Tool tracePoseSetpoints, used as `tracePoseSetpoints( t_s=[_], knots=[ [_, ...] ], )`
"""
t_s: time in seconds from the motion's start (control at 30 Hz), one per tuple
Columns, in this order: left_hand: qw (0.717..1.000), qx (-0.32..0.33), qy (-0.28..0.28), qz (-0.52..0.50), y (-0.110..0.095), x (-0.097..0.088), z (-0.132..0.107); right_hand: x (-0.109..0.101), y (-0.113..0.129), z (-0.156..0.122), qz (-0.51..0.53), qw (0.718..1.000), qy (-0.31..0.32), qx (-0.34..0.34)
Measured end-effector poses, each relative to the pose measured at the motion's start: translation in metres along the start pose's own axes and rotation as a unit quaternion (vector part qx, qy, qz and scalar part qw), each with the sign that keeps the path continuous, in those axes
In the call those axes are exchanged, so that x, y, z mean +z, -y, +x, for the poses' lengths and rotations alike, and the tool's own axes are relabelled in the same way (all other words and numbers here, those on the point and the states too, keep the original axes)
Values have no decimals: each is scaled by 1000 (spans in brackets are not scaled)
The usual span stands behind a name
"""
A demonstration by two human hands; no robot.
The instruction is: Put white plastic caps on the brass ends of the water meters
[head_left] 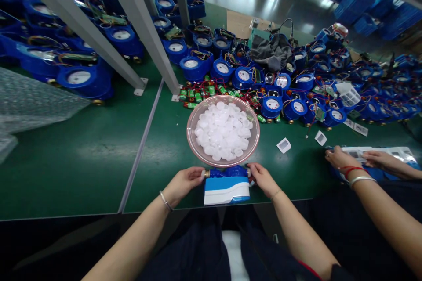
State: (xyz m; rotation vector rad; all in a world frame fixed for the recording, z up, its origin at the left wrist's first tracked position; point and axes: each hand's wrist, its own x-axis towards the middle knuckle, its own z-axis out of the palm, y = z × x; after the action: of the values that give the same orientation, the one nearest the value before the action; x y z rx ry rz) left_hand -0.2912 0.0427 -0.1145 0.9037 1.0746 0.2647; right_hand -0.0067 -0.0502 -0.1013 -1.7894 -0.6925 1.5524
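A blue water meter [227, 172] with a blue-and-white cover [227, 189] lies at the table's front edge, just below a bowl [190, 134] heaped with white plastic caps [224, 129]. At the meter's brass left end, my left hand [186, 182] is closed, its fingertips pinching a small white cap [203, 174]. My right hand [262, 178] is closed at the opposite end, thumb and fingers pressed on a pale piece that looks like another cap; the fingers partly hide it.
Rows of open blue water meters [244, 74] with wires stand behind the bowl, beside green batteries [198, 95]. Small white labelled pieces [284, 145] lie to the right. A co-worker's hands [343, 158] work at far right. Metal posts [145, 22] and bubble wrap [36, 101] are on the left.
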Motion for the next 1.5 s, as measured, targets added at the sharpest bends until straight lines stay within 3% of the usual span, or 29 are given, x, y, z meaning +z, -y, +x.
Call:
tracePoseSetpoints(
  t_s=[0.13, 0.37, 0.53, 0.73, 0.9, 1.0, 1.1, 1.27, 1.4, 1.5],
  knots=[
    [1000, 0, -6, -7, 3, 1, 1, 2, 1, -2, 10, 999, 22, -29],
    [997, 71, 8, -29, 12, 5, 3, 7, -11, 0, -51, 997, -44, -19],
    [997, 69, 21, -34, 14, 6, 7, 4, -15, -5, -7, 999, -30, -36],
    [995, 84, 26, -55, 13, 5, 9, 5, -20, -1, -4, 997, -76, -12],
    [986, 94, -14, -136, 0, -2, 24, 11, -10, 7, 92, 990, -89, -55],
    [969, 107, -24, -222, -7, 5, 43, 22, -4, 24, 228, 970, -54, -69],
    [957, 80, -7, -278, -10, 18, 55, 35, -5, 40, 296, 954, -3, -37],
    [954, 17, 64, -292, -15, 30, 55, 47, -3, 45, 325, 944, 43, -33],
    [956, 34, 138, -256, -21, 25, 51, 51, 9, 41, 328, 940, 73, -55],
    [967, 72, 150, -194, -21, 22, 52, 53, 17, 41, 320, 941, 89, -66]
  ],
)
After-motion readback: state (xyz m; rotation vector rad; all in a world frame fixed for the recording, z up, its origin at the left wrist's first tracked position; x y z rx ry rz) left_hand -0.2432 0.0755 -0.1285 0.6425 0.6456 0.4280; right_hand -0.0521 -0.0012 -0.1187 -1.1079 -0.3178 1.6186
